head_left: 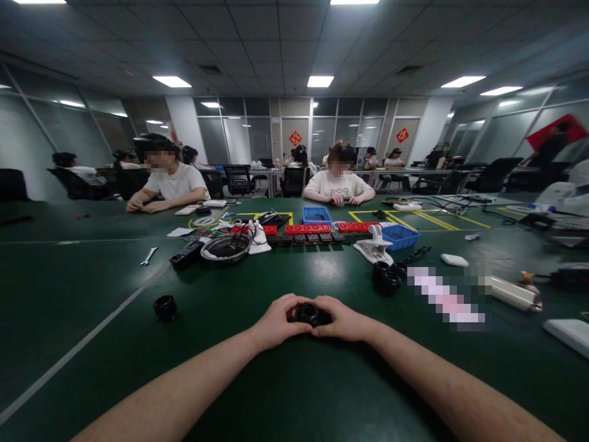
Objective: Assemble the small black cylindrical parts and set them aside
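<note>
Between my hands is a small black round part with a hole in its middle [308,314], held just above or on the green table; I cannot tell which. My left hand [280,320] curves round its left side, thumb at the near edge and fingers over the far edge. My right hand [344,320] closes on it from the right in the same way, and the two hands' fingertips meet. Part of the object is hidden by the fingers. A similar black ring-shaped part [165,307] lies apart to the left. Several more black parts [386,279] are clustered at the right.
Across the middle stand a metal bowl [206,253], a white clamp stand [373,247], red strips [308,228] and blue trays [316,215]. A wrench [148,256] lies left; a pale cylinder [513,293] lies right. Two people [340,181] sit opposite.
</note>
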Tool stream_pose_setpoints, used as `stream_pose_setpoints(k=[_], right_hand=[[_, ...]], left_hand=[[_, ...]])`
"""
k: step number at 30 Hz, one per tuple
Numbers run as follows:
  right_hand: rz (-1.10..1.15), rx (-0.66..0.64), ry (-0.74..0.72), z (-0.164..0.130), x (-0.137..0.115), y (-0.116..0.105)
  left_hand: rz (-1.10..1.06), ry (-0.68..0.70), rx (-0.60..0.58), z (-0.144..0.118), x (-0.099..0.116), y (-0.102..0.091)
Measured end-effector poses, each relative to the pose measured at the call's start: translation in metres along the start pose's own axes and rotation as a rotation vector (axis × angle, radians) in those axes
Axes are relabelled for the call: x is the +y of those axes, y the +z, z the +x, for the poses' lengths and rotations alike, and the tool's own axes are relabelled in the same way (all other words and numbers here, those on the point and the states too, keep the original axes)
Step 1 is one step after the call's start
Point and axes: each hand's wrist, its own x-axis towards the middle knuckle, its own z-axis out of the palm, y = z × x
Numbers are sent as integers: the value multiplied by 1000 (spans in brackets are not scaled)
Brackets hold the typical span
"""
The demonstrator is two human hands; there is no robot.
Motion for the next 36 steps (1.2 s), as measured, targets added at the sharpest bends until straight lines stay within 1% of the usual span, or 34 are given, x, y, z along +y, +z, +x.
stream_pose_setpoints(k=[2, 5, 9, 12, 15, 18, 21, 23, 25, 27, 28, 29, 32, 34, 36], right_hand=[[92, -72, -27, 1, 3, -6], [163, -142, -53, 2, 6, -11], [142, -136, -55, 2, 8, -11], [93, -77, -14, 3, 8, -5], [-25, 33, 104, 4, 6, 6], [-199, 159, 239, 6, -2, 17], [-397, 250, 340, 9, -12, 25], [-481, 269, 362, 10, -17, 28], [-500, 287, 353, 10, -17, 27], [-434, 291, 298, 8, -13, 25], [-371, 272, 251, 7, -10, 22], [-293, 234, 193, 5, -7, 19], [-34, 62, 24, 3, 3, 6], [112, -21, -23, 2, 6, -1], [198, -46, -4, 2, 6, -5]], left_hand=[[-5, 12, -39, 0, -1, -1], [-9, 8, -55, 0, 0, -1], [-7, 45, -31, 0, 2, -1], [1, 45, -25, 0, 3, 0], [26, -8, -5, 0, 3, 2], [46, -60, 72, 1, 3, 8], [41, -116, 192, 4, 4, 14], [55, -143, 244, 5, 5, 16], [80, -147, 246, 5, 6, 16], [97, -119, 213, 4, 7, 13], [98, -99, 189, 3, 8, 11], [93, -79, 160, 2, 8, 8], [71, -46, 82, -1, 7, 2], [62, -42, 58, -2, 6, 0], [57, -37, 54, -2, 6, 0]])
